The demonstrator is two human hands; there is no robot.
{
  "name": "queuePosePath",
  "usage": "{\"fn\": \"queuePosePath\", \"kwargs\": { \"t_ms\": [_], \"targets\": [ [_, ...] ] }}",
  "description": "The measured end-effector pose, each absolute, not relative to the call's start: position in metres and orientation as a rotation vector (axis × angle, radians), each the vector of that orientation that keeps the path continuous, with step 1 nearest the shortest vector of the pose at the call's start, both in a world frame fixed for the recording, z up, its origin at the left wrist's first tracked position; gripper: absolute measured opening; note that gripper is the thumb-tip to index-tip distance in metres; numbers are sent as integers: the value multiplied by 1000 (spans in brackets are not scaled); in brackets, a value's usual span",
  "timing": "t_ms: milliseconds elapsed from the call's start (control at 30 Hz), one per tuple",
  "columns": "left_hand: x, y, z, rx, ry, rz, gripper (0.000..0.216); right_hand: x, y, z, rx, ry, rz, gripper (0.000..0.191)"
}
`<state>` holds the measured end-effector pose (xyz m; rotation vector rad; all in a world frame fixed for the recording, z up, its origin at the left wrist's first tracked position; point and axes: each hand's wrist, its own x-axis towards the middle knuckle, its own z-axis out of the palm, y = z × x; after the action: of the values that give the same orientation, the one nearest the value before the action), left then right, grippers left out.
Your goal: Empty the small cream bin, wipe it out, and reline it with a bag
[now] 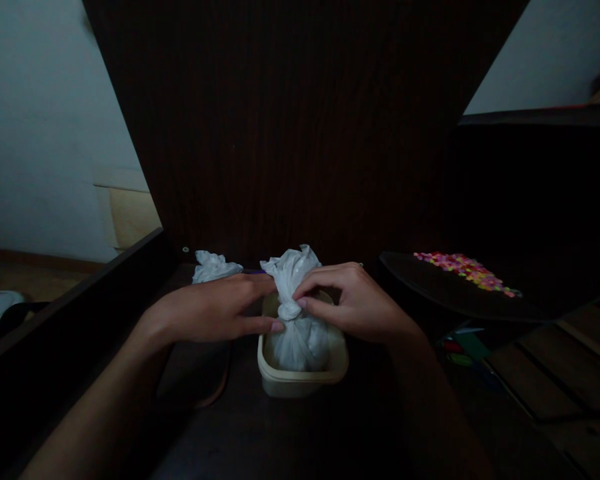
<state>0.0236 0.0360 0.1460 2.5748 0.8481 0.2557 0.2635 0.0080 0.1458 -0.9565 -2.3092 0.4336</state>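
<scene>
On the desk, our right fingers pinch the bag at its knot; our left fingers, parted, presumably steady it inside the tub.

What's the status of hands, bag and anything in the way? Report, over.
Right hand: fingers at knot. Left hand beside bag, partly hidden behind it. Bag tied, in tub. Second bag beyond left hand, apparently not blocking.

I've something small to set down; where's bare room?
The dark surface in front of the cream container looks bare between the forearms, though dim. Crowded: the container, with the knotted bag, left hand and right hand; left of it, a white bag and flat dark item.
</scene>
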Motion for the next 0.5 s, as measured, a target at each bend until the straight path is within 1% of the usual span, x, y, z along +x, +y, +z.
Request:
{"fn": "queuePosePath", "kwargs": {
  "t_ms": [133, 300, 500],
  "targets": [
    [28, 36, 147, 2627, 819, 280, 32, 265, 7, 146, -950, -2373, 385, 11],
    [35, 36, 144, 2696, 872, 314, 22, 265, 10, 139, -920, -2496, 336, 20],
    [40, 35, 144, 2665, 817, 379, 14, 263, 16, 130, -1036, -2511, 338, 16]
  ]
}}
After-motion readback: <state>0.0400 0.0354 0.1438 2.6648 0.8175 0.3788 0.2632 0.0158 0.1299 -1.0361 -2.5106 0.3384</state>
